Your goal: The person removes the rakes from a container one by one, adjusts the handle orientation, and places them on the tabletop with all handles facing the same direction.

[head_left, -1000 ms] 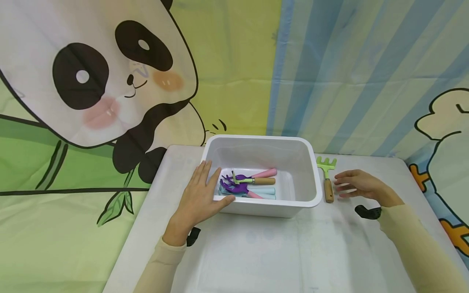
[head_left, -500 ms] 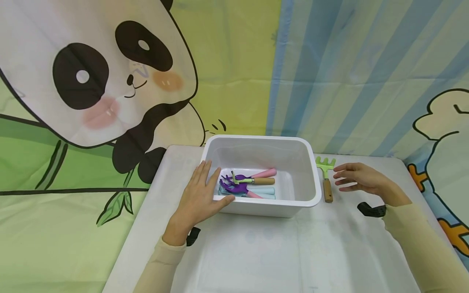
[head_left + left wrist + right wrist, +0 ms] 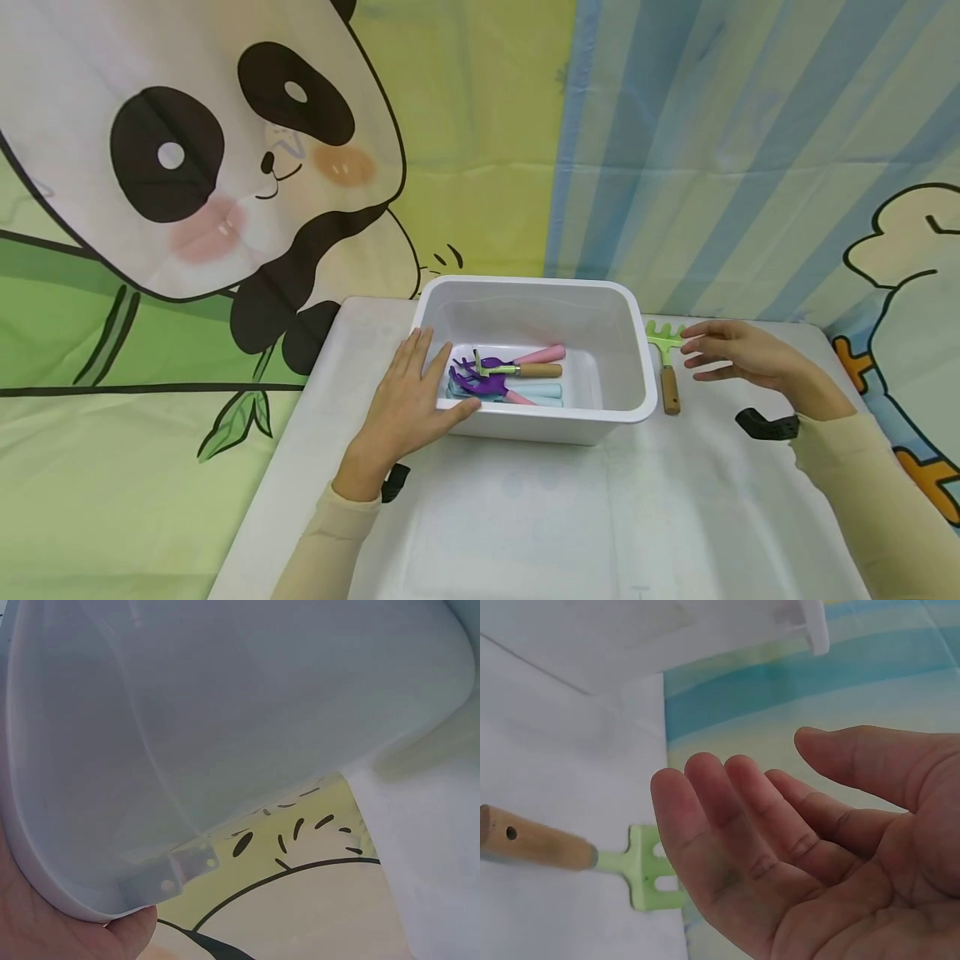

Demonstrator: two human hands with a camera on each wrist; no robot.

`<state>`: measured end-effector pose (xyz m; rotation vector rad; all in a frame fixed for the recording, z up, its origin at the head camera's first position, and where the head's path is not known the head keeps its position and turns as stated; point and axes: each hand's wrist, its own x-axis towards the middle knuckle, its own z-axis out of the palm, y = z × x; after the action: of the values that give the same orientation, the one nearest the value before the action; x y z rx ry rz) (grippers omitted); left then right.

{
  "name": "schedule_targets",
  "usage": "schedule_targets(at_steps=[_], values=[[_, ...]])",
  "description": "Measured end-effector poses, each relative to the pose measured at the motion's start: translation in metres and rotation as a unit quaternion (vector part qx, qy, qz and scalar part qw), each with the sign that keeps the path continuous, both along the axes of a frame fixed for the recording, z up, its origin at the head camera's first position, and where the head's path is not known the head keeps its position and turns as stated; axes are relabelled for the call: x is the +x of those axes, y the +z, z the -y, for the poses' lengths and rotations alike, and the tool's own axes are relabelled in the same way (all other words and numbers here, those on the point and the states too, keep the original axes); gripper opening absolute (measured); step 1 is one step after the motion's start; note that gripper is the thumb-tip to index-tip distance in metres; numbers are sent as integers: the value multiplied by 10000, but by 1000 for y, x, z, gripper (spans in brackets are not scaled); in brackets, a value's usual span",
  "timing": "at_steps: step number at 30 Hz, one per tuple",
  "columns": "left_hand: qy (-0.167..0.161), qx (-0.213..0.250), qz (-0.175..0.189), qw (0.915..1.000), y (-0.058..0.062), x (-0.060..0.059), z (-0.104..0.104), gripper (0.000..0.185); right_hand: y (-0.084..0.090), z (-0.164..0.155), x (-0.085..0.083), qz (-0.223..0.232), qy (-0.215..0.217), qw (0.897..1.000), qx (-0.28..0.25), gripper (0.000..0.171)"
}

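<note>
My left hand (image 3: 405,400) rests spread over the front left corner of a white plastic bin (image 3: 525,429), fingers straight and thumb along the rim. In the left wrist view that hand (image 3: 67,937) lies against the bin's rim. My right hand (image 3: 750,358) hovers right of the bin with loosely bent fingers and holds nothing. Beside its fingertips a small green hand rake (image 3: 670,387) with a wooden handle lies on the table. The right wrist view shows the rake (image 3: 547,844) left of the fingers, its tine ends partly hidden.
Inside the bin lie purple fork-like tools (image 3: 487,385) with pink handles, a green tool with a wooden handle (image 3: 538,370), and light blue handles (image 3: 540,391). The bin stands near the back of a white-covered table (image 3: 525,517), before a printed panda curtain (image 3: 480,150).
My right hand has moved slightly back and to the right, its fingertips now beside the rake's head. The left hand stays on the bin, and the rake lies where it was.
</note>
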<state>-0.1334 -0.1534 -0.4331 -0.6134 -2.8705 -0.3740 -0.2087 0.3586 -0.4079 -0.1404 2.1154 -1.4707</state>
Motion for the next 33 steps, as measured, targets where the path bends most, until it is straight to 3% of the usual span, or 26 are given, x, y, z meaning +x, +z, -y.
schedule_targets(at_steps=[17, 33], values=[[29, -77, 27, 10000, 1, 0, -1, 100, 35, 18, 2, -502, 346, 9981, -98, 49], [54, -105, 40, 9999, 1, 1, -1, 100, 72, 49, -11, -838, 738, 9936, -155, 47]])
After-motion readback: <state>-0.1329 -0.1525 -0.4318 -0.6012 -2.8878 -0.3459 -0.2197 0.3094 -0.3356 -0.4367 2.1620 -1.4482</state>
